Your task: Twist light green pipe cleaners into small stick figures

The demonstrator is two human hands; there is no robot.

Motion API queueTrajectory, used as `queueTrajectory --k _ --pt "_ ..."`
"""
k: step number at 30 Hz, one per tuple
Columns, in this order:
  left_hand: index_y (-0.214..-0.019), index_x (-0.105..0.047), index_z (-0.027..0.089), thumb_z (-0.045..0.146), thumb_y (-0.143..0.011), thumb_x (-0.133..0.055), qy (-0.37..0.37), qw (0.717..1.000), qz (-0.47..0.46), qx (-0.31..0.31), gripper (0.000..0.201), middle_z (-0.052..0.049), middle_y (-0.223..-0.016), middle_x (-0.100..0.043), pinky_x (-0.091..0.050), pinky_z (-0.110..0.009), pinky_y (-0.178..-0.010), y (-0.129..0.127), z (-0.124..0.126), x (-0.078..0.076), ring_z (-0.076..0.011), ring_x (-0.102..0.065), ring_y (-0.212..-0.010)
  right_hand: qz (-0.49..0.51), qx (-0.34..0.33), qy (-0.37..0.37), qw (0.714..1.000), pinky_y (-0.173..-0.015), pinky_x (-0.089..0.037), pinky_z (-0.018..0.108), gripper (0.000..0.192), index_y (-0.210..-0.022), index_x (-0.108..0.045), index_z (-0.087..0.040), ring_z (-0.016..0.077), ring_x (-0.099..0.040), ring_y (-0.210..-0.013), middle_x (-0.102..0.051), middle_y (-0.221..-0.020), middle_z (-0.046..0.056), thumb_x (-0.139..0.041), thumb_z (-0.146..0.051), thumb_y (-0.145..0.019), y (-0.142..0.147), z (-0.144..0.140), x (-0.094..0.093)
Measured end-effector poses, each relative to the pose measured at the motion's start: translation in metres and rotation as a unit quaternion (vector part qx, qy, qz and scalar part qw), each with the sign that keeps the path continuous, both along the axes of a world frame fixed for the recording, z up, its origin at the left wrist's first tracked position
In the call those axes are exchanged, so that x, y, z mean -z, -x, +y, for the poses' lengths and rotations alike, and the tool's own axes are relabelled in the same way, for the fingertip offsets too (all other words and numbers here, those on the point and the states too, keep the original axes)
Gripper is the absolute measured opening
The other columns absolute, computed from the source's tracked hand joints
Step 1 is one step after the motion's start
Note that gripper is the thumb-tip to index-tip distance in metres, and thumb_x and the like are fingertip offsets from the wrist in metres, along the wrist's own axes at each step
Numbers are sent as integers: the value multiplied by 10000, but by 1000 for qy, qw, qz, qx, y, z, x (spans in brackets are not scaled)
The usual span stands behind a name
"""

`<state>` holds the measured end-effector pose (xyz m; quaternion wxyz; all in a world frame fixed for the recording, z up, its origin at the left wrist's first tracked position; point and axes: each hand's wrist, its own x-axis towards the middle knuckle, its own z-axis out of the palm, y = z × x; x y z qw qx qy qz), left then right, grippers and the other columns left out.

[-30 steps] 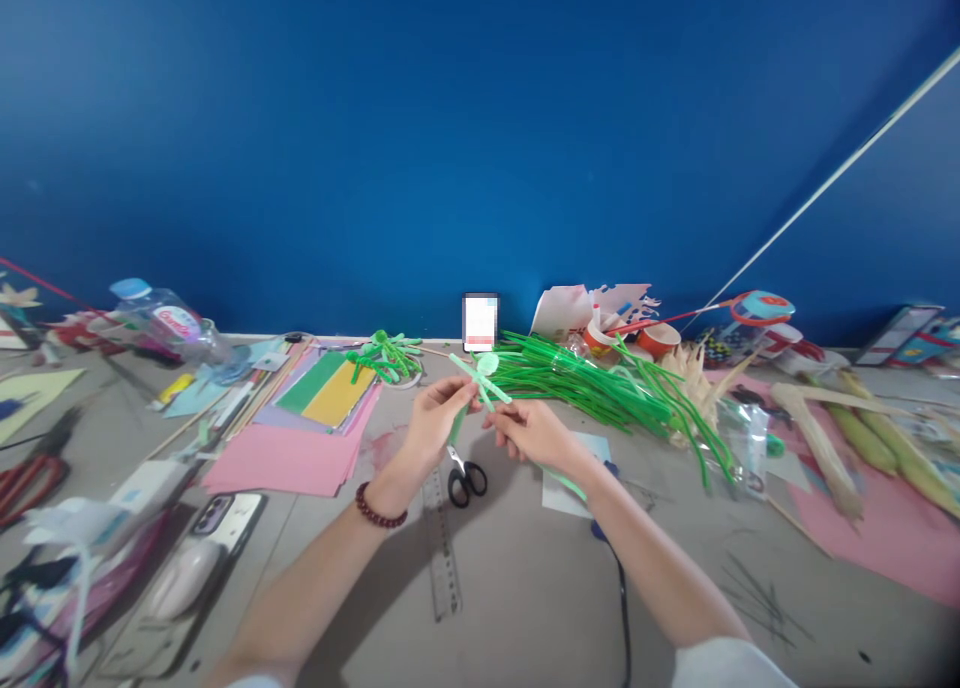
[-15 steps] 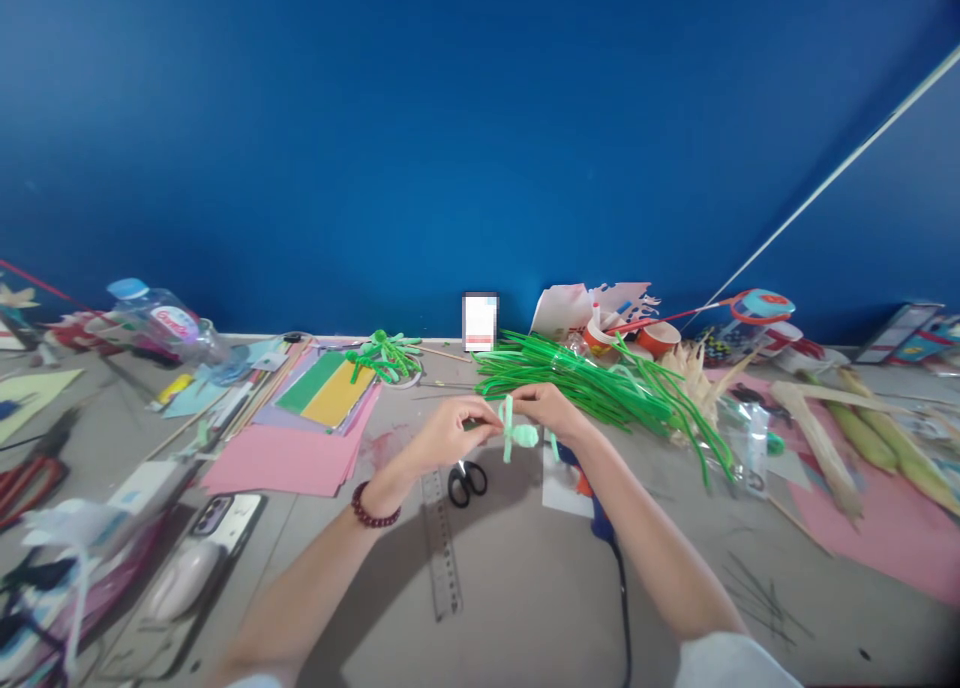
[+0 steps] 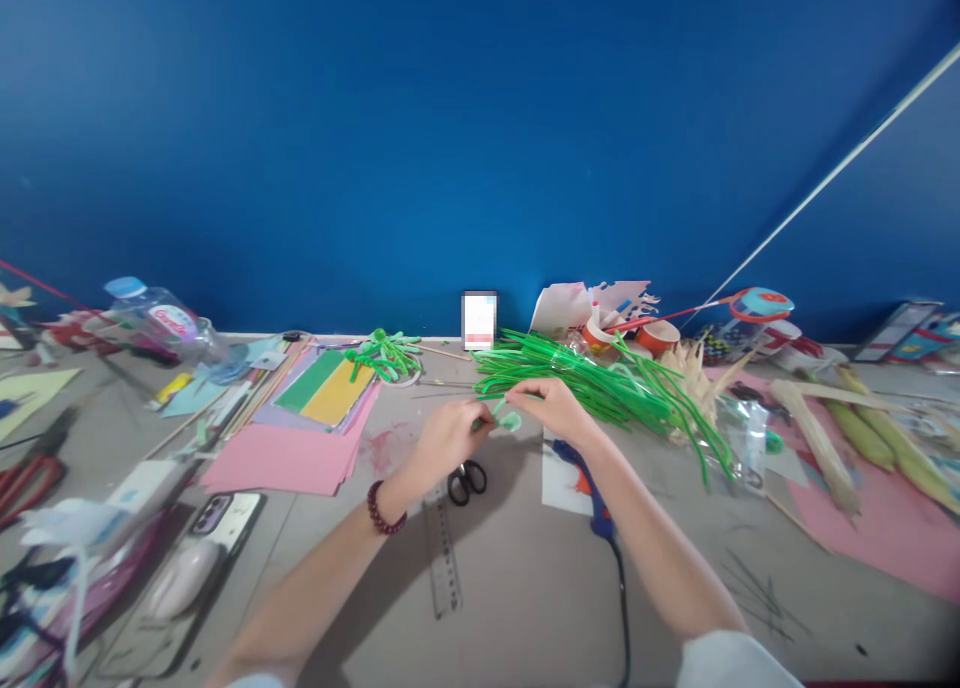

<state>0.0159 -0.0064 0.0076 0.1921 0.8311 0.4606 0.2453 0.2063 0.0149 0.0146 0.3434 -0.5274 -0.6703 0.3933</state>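
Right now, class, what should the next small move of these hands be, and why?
Perhaps the right hand should gently bend the pale green pipe-cleaner piece while the left hand steadies it: both hands' fingertips are close together at the piece, and its rounded part sits uncovered between them.

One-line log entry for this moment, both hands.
left hand: holding pale green piece | right hand: at same piece, grip unclear | scissors, glue gun: unheld

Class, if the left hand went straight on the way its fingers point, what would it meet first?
From the left hand, most likely the pale green piece, then perhaps the right hand. Depth is unclear; they may already touch.
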Motion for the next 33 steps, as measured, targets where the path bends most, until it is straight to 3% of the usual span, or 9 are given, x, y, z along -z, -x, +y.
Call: queueTrajectory --k 5,9,13,17,23,26,33 --pt "-759 -669 178 132 -767 -572 21 996 -90 11 107 -45 -804 -687 -426 -256 -706 -1 2 -3 -173 -616 -770 -26 8 -48 998 -758 -464 286 211 -778 -718 -199 207 -657 -831 -728 -858 33 -569 -347 -785 -1 -3 -4" --pt "-774 -663 175 164 -736 -600 103 977 -188 0 75 -47 -809 -680 -448 -263 -703 0 7 3 -172 -613 -764 -22 -5 -56 998 -759 -461 283 201 -790 -709 -197 200 -652 -824 -721 -846 30 -556 -327 -796 0 -4 -6" --pt "-849 -650 148 269 -698 -676 264 917 -298 -11 195 -48 -748 -655 -455 -257 -613 1 13 9 -150 -597 -638 -23 -19 -86 996 -753 -464 279 169 -791 -700 -197 194 -640 -838 -709 -857 39 -553 -281 -802 2 -7 -7" --pt "-762 -649 126 398 -752 -640 391 853 -342 51 273 -39 -665 -615 -444 -247 -596 2 15 9 -122 -567 -567 -79 -35 -157 984 -687 -444 264 163 -807 -705 -205 166 -612 -770 -672 -822 40 -550 -254 -830 4 -13 -11" --pt "-727 -626 138 521 -764 -589 417 827 -376 -22 387 -42 -632 -622 -462 -271 -553 3 18 18 -151 -597 -512 -188 -30 -217 957 -647 -409 248 153 -852 -710 -230 159 -577 -787 -633 -819 30 -558 -242 -861 5 -22 -20" --pt "-721 -644 141 496 -740 -631 448 818 -361 -16 355 -46 -631 -628 -456 -263 -518 1 19 21 -141 -585 -494 -232 -28 -252 939 -662 -405 252 159 -844 -707 -228 171 -566 -837 -625 -823 36 -550 -228 -871 7 -26 -23" --pt "-700 -664 162 345 -653 -748 480 723 -497 -4 207 -36 -644 -623 -516 -292 -609 -1 18 19 -146 -590 -610 -278 -40 -304 911 -653 -391 256 187 -836 -701 -230 173 -546 -827 -610 -796 45 -523 -238 -890 13 -34 -26"
